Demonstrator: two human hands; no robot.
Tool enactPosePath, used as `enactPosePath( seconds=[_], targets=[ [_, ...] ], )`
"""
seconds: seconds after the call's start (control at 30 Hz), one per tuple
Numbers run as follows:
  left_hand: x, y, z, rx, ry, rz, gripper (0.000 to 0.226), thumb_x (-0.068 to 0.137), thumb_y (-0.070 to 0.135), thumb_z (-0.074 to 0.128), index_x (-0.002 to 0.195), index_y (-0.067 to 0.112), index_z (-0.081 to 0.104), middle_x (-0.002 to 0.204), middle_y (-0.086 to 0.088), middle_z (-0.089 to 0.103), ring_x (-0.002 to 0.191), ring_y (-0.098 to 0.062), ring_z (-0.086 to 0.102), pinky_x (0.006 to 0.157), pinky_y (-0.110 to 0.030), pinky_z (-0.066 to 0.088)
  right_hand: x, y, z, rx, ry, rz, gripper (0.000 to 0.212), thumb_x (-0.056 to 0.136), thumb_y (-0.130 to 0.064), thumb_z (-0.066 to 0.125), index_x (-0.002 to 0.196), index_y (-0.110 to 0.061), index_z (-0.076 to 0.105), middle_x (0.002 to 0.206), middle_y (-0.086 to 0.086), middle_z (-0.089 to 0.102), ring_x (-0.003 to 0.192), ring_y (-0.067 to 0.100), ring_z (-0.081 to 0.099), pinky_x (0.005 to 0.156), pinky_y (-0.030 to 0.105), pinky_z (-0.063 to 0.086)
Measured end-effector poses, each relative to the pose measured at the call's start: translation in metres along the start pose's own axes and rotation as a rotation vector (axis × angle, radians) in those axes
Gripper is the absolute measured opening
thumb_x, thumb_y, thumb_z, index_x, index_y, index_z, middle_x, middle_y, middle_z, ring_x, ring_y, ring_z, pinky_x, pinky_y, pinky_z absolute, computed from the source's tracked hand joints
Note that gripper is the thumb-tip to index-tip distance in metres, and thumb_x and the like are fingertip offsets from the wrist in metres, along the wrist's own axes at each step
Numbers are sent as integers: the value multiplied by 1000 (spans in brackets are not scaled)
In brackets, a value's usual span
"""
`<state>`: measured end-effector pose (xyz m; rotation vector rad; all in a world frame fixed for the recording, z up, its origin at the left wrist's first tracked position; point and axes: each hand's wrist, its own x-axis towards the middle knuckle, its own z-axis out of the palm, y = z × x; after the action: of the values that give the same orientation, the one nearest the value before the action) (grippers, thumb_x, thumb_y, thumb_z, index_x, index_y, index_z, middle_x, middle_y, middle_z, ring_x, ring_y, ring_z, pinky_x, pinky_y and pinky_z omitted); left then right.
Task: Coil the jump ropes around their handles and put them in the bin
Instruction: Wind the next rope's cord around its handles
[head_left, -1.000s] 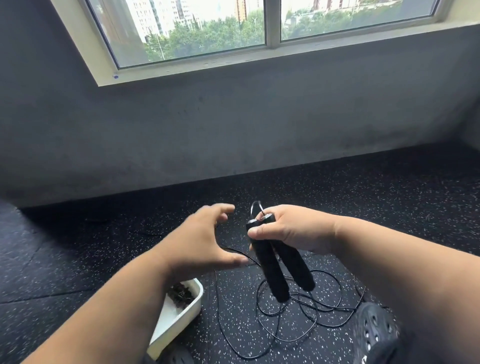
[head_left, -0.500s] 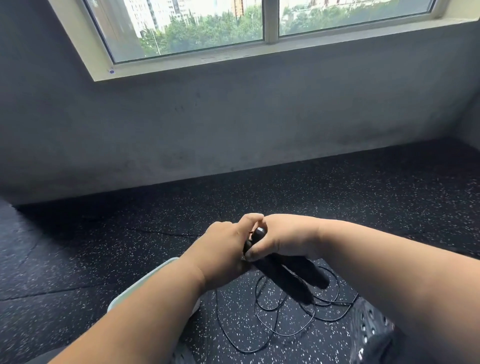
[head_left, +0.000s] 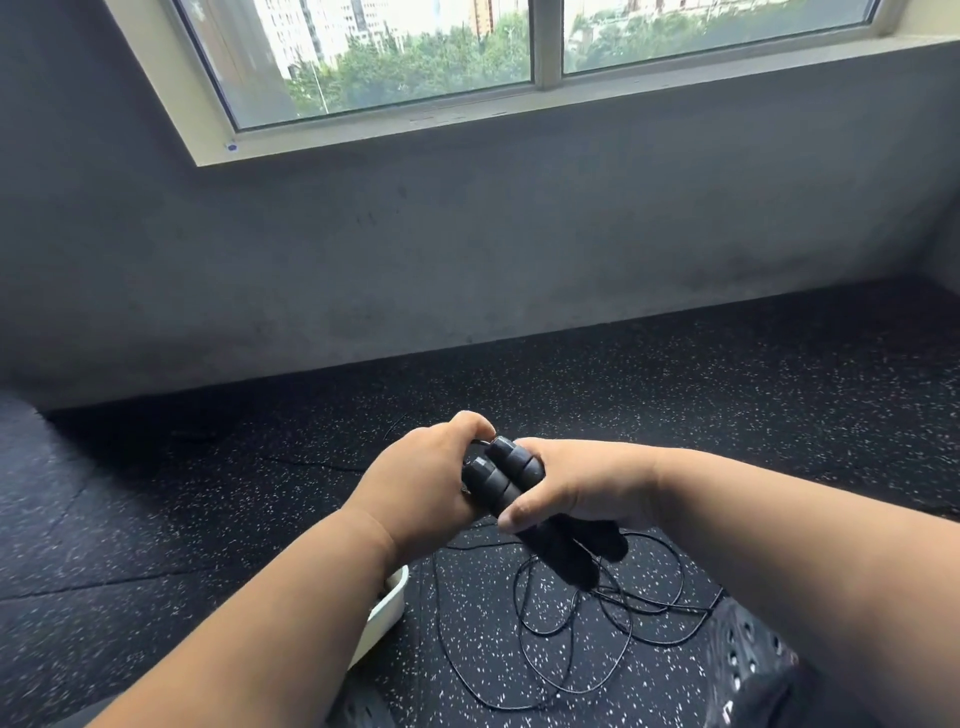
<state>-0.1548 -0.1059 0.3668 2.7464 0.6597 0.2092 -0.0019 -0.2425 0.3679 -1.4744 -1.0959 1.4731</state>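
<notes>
Two black jump rope handles (head_left: 506, 475) lie side by side in my right hand (head_left: 582, 486), which grips them around the middle with the tops pointing up and left. My left hand (head_left: 421, 486) is closed against the handles' top ends, its fingers curled over them. The thin black rope (head_left: 571, 629) hangs from the handles and lies in loose loops on the floor below my hands. A white bin (head_left: 382, 616) sits on the floor under my left forearm, mostly hidden by it.
Black speckled rubber flooring (head_left: 727, 405) runs to a grey wall (head_left: 467, 249) under a window. A black perforated shoe (head_left: 748, 660) shows at the lower right, and another dark shoe (head_left: 358, 706) at the bottom edge.
My left hand, open and apart a second ago, has closed onto the handles' top ends. The handles have tilted from hanging down to lying slanted in my right hand.
</notes>
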Motion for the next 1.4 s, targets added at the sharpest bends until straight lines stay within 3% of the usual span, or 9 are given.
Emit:
enactPosePath(
  seconds=[0.2, 0.27, 0.4, 0.57, 0.77, 0.97, 1.13, 1.27, 1.4],
  targets=[
    [-1, 1, 11, 53, -60, -12, 82, 84, 34, 73, 158, 31, 37, 150, 6, 54, 137, -18, 49, 116, -32, 38, 0, 1, 6, -45, 46, -47, 20, 88, -16, 81, 88, -17, 62, 78, 1, 61, 74, 15, 55, 64, 22, 48],
    [-1, 0, 12, 52, -69, -2, 87, 85, 35, 73, 162, 30, 32, 155, 6, 50, 140, -18, 46, 118, -33, 36, 1, 1, 7, -36, 41, -29, 24, 89, -22, 81, 93, -6, 63, 84, 7, 60, 79, 19, 55, 72, 29, 47],
    [-1, 2, 14, 44, -61, 12, 88, 87, 37, 72, 163, 30, 29, 157, 7, 47, 142, -18, 45, 119, -33, 35, 5, 2, 8, -32, 50, -2, 56, 83, -36, 85, 105, 8, 57, 89, 13, 56, 83, 24, 52, 80, 41, 43],
    [-2, 2, 15, 42, -54, 11, 82, 85, 36, 71, 159, 31, 35, 153, 8, 51, 138, -18, 48, 117, -35, 38, 6, 3, 8, -29, 30, 28, 52, 83, -26, 86, 106, 9, 56, 88, 13, 55, 82, 26, 52, 78, 41, 45],
    [0, -4, 15, 9, 2, 7, 61, 75, 41, 69, 134, 44, 52, 114, 13, 64, 107, -16, 58, 96, -37, 50, 5, -4, 7, -57, 71, -4, 26, 82, -14, 86, 97, -7, 66, 85, 10, 63, 79, 23, 60, 73, 36, 53],
    [2, -11, 13, -34, 30, -39, 54, 77, 36, 71, 129, 42, 56, 103, 9, 61, 100, -21, 58, 91, -39, 50, 0, -12, 8, -546, 333, 36, 55, 62, -43, 95, 101, -27, 58, 87, -6, 72, 74, 10, 67, 70, 31, 56],
    [3, -14, 15, -74, 80, -89, 46, 79, 34, 73, 122, 42, 58, 99, 9, 59, 99, -20, 58, 86, -37, 50, -3, -11, 5, -812, 402, 57, 50, 63, -51, 86, 94, -26, 55, 84, -5, 68, 77, 14, 66, 69, 33, 54],
    [0, -12, 15, -71, 22, -81, 68, 76, 45, 77, 140, 48, 54, 103, 11, 55, 105, -18, 54, 97, -37, 49, -4, -4, 7, -942, 447, 39, 47, 65, -56, 77, 88, -26, 50, 78, -6, 63, 71, 13, 60, 62, 32, 47],
    [-6, -5, 11, 78, -19, 21, 95, 67, 56, 66, 157, 41, 38, 129, 11, 54, 118, -19, 49, 109, -36, 44, -3, 1, 9, -1120, 483, -40, 45, 66, -57, 72, 89, -26, 49, 77, -7, 61, 71, 18, 57, 62, 30, 43]
  ],
)
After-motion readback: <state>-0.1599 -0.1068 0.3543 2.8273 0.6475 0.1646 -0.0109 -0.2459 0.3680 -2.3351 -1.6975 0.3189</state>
